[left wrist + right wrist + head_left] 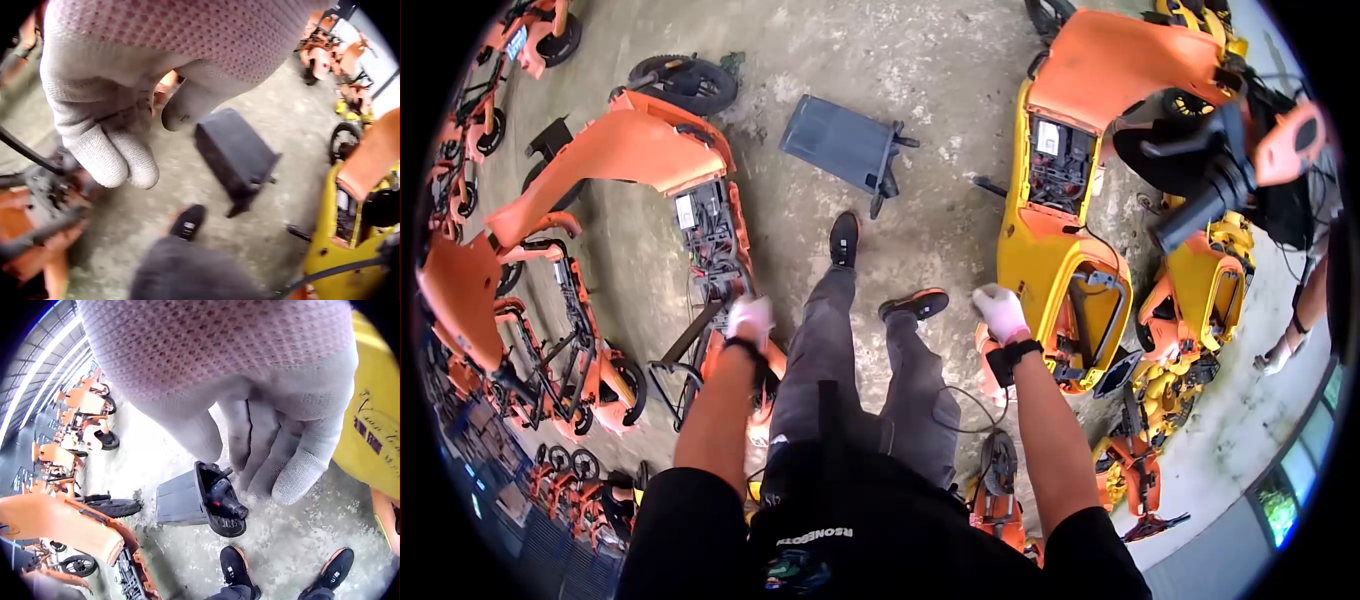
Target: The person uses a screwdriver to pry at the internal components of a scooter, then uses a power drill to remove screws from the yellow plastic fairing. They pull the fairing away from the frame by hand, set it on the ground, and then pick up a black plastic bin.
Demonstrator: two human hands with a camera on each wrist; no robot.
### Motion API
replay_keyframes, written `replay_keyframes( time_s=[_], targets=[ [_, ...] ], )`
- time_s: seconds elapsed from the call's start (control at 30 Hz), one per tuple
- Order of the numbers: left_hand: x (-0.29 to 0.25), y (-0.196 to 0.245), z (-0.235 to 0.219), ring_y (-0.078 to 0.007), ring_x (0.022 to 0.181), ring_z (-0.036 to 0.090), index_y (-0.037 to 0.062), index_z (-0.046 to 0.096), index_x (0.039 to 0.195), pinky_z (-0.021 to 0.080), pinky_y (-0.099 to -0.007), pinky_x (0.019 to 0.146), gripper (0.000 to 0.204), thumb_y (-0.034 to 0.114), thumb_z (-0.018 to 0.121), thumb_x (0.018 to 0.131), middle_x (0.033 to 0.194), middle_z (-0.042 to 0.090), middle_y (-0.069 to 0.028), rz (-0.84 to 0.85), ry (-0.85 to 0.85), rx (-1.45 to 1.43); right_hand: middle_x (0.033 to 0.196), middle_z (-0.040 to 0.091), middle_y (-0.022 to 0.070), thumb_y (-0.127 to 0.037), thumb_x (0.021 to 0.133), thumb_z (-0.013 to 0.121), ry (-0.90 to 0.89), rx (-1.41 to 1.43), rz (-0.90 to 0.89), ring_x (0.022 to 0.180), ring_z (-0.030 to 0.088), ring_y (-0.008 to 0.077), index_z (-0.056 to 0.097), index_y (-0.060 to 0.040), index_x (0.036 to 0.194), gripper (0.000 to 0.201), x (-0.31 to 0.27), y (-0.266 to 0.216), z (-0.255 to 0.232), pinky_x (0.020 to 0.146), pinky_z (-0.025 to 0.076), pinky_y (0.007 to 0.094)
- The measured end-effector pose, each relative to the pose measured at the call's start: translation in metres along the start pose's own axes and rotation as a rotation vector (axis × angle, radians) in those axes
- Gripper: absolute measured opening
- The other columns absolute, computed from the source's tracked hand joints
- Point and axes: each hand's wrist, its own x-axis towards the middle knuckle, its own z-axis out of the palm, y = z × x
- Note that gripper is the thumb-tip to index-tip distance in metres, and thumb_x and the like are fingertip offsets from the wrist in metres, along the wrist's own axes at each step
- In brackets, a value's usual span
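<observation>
My left hand (750, 318), in a pink and white work glove, is blurred beside the orange scooter (630, 150) on the left. Its fingers hang loosely curled with nothing in them. That scooter has its wiring compartment (712, 240) uncovered. On the other side, my right hand (1002, 312), gloved alike, hangs loosely curled and holds nothing. It is close by the yellow scooter (1040, 250), whose compartment (1060, 165) also stands uncovered. Between the two scooters a dark grey plastic bin (835, 140) lies on the floor. A dark tool with a red spot (224, 495) shows at its mouth.
Rows of orange bikes (78, 419) line the left side, and more yellow and orange scooters (1200, 280) stand at the right. Another person's gloved hand (1280, 355) shows at the far right. My shoes (915, 303) are on the concrete floor near a black cable (970, 415).
</observation>
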Motion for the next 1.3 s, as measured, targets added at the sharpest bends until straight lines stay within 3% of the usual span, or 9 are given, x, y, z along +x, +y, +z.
replay_keyframes(
  time_s=[0.03, 0.17, 0.27, 0.47, 0.63, 0.73, 0.9, 1.13, 1.3],
  targets=[
    [-0.06, 0.032, -0.043, -0.0262, 0.073, 0.064, 0.0057, 0.068, 0.092, 0.05, -0.0386, 0.066, 0.027, 0.027, 0.05, 0.089, 0.085, 0.067, -0.0153, 0.123, 0.282, 0.522, 0.075, 0.066, 0.006, -0.025, 0.09, 0.062, 0.015, 0.082, 0.055, 0.068, 0.063, 0.0147, 0.066, 0.0038, 0.095, 0.029, 0.016, -0.013, 0.007, 0.064, 0.05, 0.0289],
    [-0.028, -0.057, -0.148, -0.0222, 0.061, 0.061, 0.0039, 0.062, 0.106, 0.048, -0.0377, 0.056, 0.03, 0.025, 0.054, 0.086, 0.073, 0.063, -0.0115, 0.007, 0.308, 0.204, 0.082, 0.068, 0.0113, -0.033, 0.09, 0.061, 0.188, -0.078, 0.056, 0.077, 0.065, 0.0217, 0.067, 0.001, 0.099, 0.036, 0.133, -0.01, 0.044, 0.072, 0.05, 0.0332],
    [-0.072, -0.042, -0.134, -0.0183, 0.05, 0.053, 0.0038, 0.056, 0.102, 0.045, -0.0316, 0.045, 0.019, 0.017, 0.053, 0.088, 0.065, 0.053, -0.0064, -0.106, 0.215, 0.039, 0.096, 0.07, 0.02, -0.041, 0.088, 0.059, 0.299, -0.2, -0.072, 0.096, 0.066, 0.0354, 0.07, -0.0021, 0.103, 0.043, 0.185, -0.06, 0.066, 0.085, 0.05, 0.0393],
    [-0.116, -0.029, -0.041, -0.0148, 0.066, 0.062, -0.0021, 0.059, 0.102, 0.049, -0.0279, 0.058, 0.022, 0.015, 0.053, 0.089, 0.077, 0.063, -0.0074, -0.06, -0.04, 0.208, 0.103, 0.068, 0.0206, -0.042, 0.085, 0.063, 0.247, -0.525, -0.251, 0.099, 0.065, 0.0353, 0.065, -0.0059, 0.112, 0.045, 0.337, -0.076, 0.102, 0.088, 0.05, 0.041],
    [-0.112, -0.038, 0.002, -0.0174, 0.073, 0.065, -0.0045, 0.054, 0.112, 0.053, -0.0285, 0.067, 0.027, 0.013, 0.052, 0.091, 0.088, 0.064, -0.0116, -0.303, -0.036, -0.124, 0.123, 0.059, 0.0156, -0.033, 0.08, 0.071, 0.263, -0.939, -0.556, 0.117, 0.053, 0.036, 0.053, -0.0087, 0.129, 0.058, 0.475, -0.062, 0.136, 0.095, 0.047, 0.0428],
    [-0.111, -0.039, 0.013, -0.0172, 0.077, 0.064, -0.006, 0.053, 0.111, 0.053, -0.0288, 0.072, 0.025, 0.009, 0.051, 0.091, 0.09, 0.063, -0.0132, -0.325, 0.0, -0.208, 0.116, 0.062, 0.0196, -0.026, 0.084, 0.067, -0.048, -0.923, -0.463, 0.107, 0.059, 0.0382, 0.055, -0.0058, 0.123, 0.046, 0.555, -0.013, 0.147, 0.091, 0.048, 0.0453],
    [-0.125, -0.018, 0.015, -0.0177, 0.077, 0.064, -0.0055, 0.052, 0.114, 0.052, -0.0285, 0.07, 0.027, 0.011, 0.05, 0.092, 0.09, 0.063, -0.0127, -0.281, -0.058, -0.194, 0.094, 0.066, 0.0246, -0.026, 0.087, 0.061, -0.033, -0.738, -0.538, 0.091, 0.062, 0.0435, 0.057, -0.0089, 0.113, 0.031, 0.419, -0.059, 0.135, 0.08, 0.05, 0.0499],
    [-0.136, 0.047, -0.004, -0.0138, 0.08, 0.062, -0.0032, 0.056, 0.111, 0.052, -0.0276, 0.075, 0.023, 0.007, 0.051, 0.092, 0.093, 0.063, -0.0099, 0.07, -0.024, -0.113, 0.087, 0.065, 0.0264, -0.031, 0.083, 0.062, 0.058, -0.457, -0.119, 0.087, 0.065, 0.0415, 0.064, -0.0005, 0.097, 0.033, 0.222, -0.066, 0.051, 0.078, 0.05, 0.0446],
    [-0.182, 0.191, 0.019, -0.0174, 0.082, 0.063, -0.0029, 0.058, 0.113, 0.05, -0.0289, 0.075, 0.025, 0.01, 0.057, 0.092, 0.092, 0.066, -0.0129, 0.628, -0.019, 0.093, 0.069, 0.062, 0.0099, -0.026, 0.091, 0.057, 0.304, -0.13, -0.001, 0.061, 0.06, 0.0173, 0.062, 0.0012, 0.094, 0.028, 0.08, -0.062, 0.002, 0.057, 0.047, 0.0315]
  ],
)
